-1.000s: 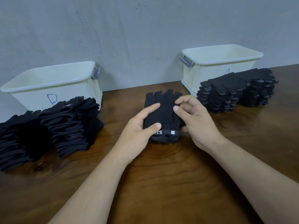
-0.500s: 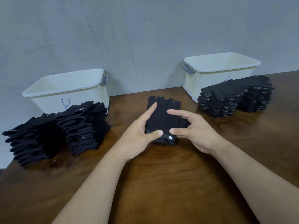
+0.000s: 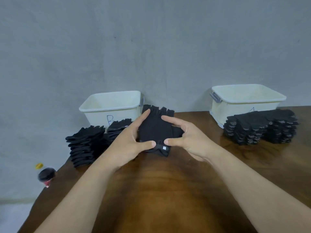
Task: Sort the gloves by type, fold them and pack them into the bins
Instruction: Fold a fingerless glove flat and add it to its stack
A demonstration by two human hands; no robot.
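In the middle of the frame I am watching the left grip (image 3: 127, 142) and right grip (image 3: 190, 140) pinching a bundle of black fingerless gloves (image 3: 156, 130) from either side, thumbs meeting near its strap. The brown desk (image 3: 159, 190) is filling the lower frame. A white bin marked B (image 3: 121, 115) is sitting centre-left behind a plain black glove pile (image 3: 85, 145). Another white bin (image 3: 235, 106) is standing at right behind a dotted glove pile (image 3: 259, 128).
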